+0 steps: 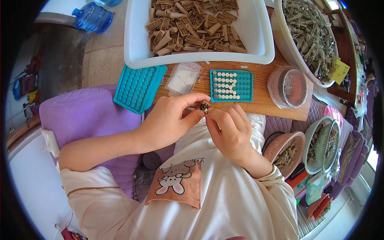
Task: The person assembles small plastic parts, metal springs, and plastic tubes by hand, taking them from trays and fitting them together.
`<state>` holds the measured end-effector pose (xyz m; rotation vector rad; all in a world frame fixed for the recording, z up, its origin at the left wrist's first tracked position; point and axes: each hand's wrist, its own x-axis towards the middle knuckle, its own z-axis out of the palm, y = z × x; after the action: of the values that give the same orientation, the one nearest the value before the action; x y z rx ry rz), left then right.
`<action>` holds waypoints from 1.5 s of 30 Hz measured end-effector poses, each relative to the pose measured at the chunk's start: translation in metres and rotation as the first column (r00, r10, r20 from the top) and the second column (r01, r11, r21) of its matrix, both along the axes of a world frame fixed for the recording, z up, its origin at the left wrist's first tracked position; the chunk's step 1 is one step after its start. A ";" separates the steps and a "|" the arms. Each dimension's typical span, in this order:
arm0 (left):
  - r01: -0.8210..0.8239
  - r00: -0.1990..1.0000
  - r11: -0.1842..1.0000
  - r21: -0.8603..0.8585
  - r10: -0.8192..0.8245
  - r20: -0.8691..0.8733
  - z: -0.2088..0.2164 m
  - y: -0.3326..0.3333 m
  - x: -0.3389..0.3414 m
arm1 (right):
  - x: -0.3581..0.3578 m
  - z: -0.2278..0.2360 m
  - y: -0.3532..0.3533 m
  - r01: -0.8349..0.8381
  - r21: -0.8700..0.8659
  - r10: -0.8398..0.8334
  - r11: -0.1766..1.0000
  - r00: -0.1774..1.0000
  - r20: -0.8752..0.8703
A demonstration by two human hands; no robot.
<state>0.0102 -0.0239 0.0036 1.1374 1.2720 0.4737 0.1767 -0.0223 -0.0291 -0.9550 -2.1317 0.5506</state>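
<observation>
Part (204, 107), small, dark, w/ a lighter tan edge, held up btwn the fingertips of both hands, above the lap and just short of the near edge of the table (264, 107). Fingers: L hand (170, 114) pinches it w/ thumb and index from the upper L; R hand (234, 130) appears to have thumb and index closed on its lower R side, other fingers curled; exact contact there partly hidden on my remote feed. Key relation: the part lies right at the tips of both hands, neither clearly nearer; its long axis is too small for me to read.

Beyond it, slightly R: teal tray (245, 82), flat, w/ rows of white discs (225, 75) mostly toward its L side. L of this, plastic bag (183, 78), clear, pale contents; farther L, tray stack (135, 86), teal, slanted. R: round tub (276, 90), plastic-lined. Farther out: white bin (200, 60) w/ tan pieces (188, 30); upper R, big tub (289, 48), heaped, w/ yellow note (340, 72). Lower R: pink basket (273, 149), next to green basket (328, 154).
</observation>
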 end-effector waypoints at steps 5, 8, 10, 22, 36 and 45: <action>0.083 0.991 0.996 -0.019 -0.085 -0.105 -0.001 0.000 0.000 | 0.001 0.009 0.007 -0.060 -0.284 0.068 0.957 0.997 0.020; 0.168 0.979 0.986 0.000 -0.167 -0.119 0.000 0.001 0.000 | 0.002 0.016 0.013 -0.063 -0.519 0.064 0.853 0.998 -0.015; 0.149 0.989 0.984 -0.094 -0.148 0.013 -0.006 0.000 -0.002 | 0.009 0.014 0.020 -0.064 -0.608 0.055 0.791 0.998 -0.033; -0.014 0.963 0.980 -0.199 0.067 0.262 -0.009 0.000 -0.001 | 0.079 -0.089 0.026 0.331 -0.259 -0.246 0.907 0.918 0.311; -0.009 0.971 0.978 -0.206 0.059 0.233 -0.004 0.002 -0.002 | 0.021 -0.018 0.000 0.137 -0.239 -0.212 0.961 0.923 -0.322; -0.118 0.981 0.993 0.006 0.115 0.155 -0.005 -0.007 0.002 | -0.004 -0.010 -0.003 0.066 -0.093 -0.091 0.993 0.950 -0.299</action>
<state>0.0120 -0.0304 -0.0014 1.0218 1.2048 0.6481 0.1728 -0.0253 -0.0395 -0.9304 -1.8018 0.7013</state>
